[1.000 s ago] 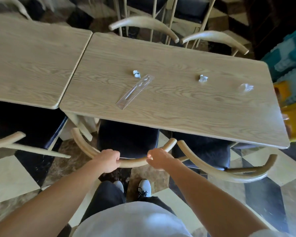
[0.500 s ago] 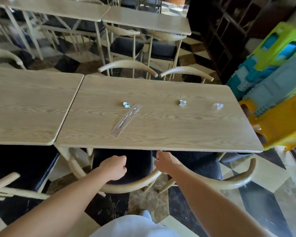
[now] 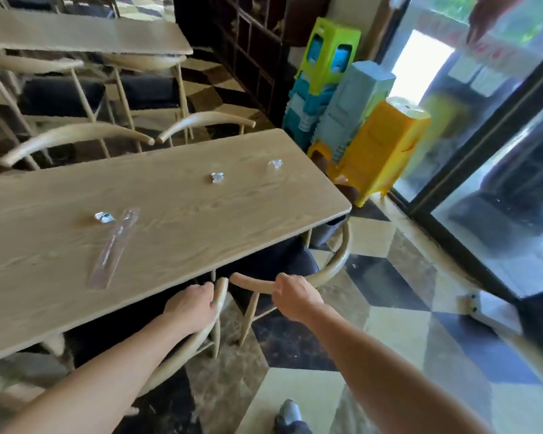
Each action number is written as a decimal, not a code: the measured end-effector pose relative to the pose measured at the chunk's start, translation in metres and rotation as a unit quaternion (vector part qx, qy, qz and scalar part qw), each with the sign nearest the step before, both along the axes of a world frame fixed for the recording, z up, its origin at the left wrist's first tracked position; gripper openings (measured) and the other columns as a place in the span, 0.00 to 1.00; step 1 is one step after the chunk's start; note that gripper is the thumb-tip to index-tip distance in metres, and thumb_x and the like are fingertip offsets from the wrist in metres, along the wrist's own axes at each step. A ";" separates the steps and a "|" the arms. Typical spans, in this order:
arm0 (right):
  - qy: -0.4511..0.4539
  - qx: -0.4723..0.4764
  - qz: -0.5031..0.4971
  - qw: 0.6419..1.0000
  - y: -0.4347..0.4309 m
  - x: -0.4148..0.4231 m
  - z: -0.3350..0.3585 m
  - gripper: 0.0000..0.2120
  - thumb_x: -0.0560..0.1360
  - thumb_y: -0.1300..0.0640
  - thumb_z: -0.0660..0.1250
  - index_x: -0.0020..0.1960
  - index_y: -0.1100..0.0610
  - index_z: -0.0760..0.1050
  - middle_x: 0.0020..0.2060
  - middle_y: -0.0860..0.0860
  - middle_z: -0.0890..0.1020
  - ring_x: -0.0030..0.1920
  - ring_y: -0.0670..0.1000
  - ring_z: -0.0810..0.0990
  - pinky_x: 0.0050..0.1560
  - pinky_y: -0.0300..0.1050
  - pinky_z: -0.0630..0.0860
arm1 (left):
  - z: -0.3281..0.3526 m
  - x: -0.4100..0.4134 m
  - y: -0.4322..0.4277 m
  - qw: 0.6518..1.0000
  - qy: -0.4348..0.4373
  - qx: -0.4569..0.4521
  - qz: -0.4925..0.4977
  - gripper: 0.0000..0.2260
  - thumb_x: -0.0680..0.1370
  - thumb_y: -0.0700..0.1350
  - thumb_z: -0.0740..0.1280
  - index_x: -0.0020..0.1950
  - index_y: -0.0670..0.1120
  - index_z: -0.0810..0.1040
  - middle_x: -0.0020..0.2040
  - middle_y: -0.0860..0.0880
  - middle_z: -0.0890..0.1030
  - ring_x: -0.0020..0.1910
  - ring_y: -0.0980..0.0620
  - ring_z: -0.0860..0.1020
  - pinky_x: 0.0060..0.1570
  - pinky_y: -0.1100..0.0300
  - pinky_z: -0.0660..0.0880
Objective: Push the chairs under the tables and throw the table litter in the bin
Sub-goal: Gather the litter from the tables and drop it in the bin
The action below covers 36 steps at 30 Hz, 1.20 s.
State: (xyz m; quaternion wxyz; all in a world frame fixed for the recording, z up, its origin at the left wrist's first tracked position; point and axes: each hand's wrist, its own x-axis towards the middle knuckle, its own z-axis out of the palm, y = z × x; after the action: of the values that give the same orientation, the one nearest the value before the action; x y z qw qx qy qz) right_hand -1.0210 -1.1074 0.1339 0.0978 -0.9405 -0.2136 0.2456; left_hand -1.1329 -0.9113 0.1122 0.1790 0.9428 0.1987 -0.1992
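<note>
A long wooden table [image 3: 201,211] carries litter: a clear plastic cutlery wrapper [image 3: 113,245], a crumpled foil scrap [image 3: 104,217], a second foil scrap [image 3: 217,177] and a clear crumpled wrapper [image 3: 275,164]. Two pale wooden chairs with dark seats stand at its near side. My left hand [image 3: 192,305] curls around the right end of the left chair's backrest [image 3: 182,355], whose seat is under the table. My right hand [image 3: 292,296] grips the left part of the right chair's curved backrest [image 3: 336,261]; its dark seat [image 3: 273,261] sits partly under the table edge.
Stacks of green, blue and yellow plastic stools [image 3: 373,145] stand past the table's right end. A glass door [image 3: 499,183] runs along the right. Two more chairs [image 3: 76,136] are tucked in at the far side, with another table [image 3: 85,36] behind. My shoe [image 3: 287,411] is below.
The view has swung right. The left chair has slid under the table. My right hand left that chair's backrest and took hold of the right chair's backrest.
</note>
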 end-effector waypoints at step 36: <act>0.048 -0.032 0.089 0.994 0.046 0.439 -0.053 0.14 0.79 0.51 0.61 0.63 0.50 0.74 0.57 0.52 0.80 0.52 0.57 0.80 0.52 0.49 0.78 | -0.069 0.419 0.026 0.983 -0.075 -0.025 0.164 0.04 0.76 0.46 0.62 0.43 0.49 0.73 0.43 0.49 0.79 0.44 0.44 0.78 0.38 0.57 0.68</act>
State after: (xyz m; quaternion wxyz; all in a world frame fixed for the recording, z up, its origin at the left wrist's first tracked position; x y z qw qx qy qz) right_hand -0.5819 -1.0612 0.0809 0.0560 -0.9076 -0.2834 0.3047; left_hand -0.7144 -0.8854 0.0434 0.2474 0.9049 0.3312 -0.1007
